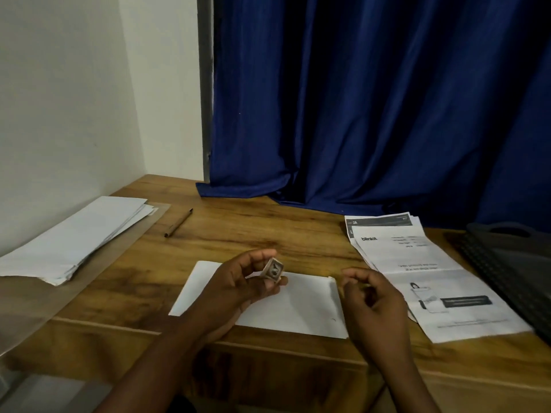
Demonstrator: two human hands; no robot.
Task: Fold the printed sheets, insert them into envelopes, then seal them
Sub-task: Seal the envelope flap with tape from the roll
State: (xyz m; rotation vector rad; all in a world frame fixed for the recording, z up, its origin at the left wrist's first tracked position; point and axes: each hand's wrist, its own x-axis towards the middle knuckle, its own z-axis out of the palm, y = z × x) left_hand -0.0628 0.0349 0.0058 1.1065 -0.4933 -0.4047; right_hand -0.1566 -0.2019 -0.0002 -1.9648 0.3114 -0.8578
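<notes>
Envelope (298, 305), white, lay flat near the front edge of the wooden table (238, 234), its long axis running left to right with a slight tilt, the right end nearer than the left. A small boxy object (272, 271), possibly a roll of tape though too blurred to confirm, was held above the envelope's far edge. The left hand (238, 290) pinched this object between thumb and curled fingers, palm turned inward, forearm entering from the near edge. The right hand (372, 296) hovered over the envelope's right end, fingers loosely curled toward the thumb; it held nothing that could be made out. A stack of printed sheets (432, 278) lay just right of the envelope, long axis running far-left to near-right, text facing away. A stack of white envelopes (77, 234) rested on a clear plastic sheet (35, 308) at the left. A pen (178, 222) lay beyond, pointing far-right. A dark tray (512, 263) sat at the right edge. A blue curtain (372, 99) hung behind the table, beside a white wall (74, 99).
</notes>
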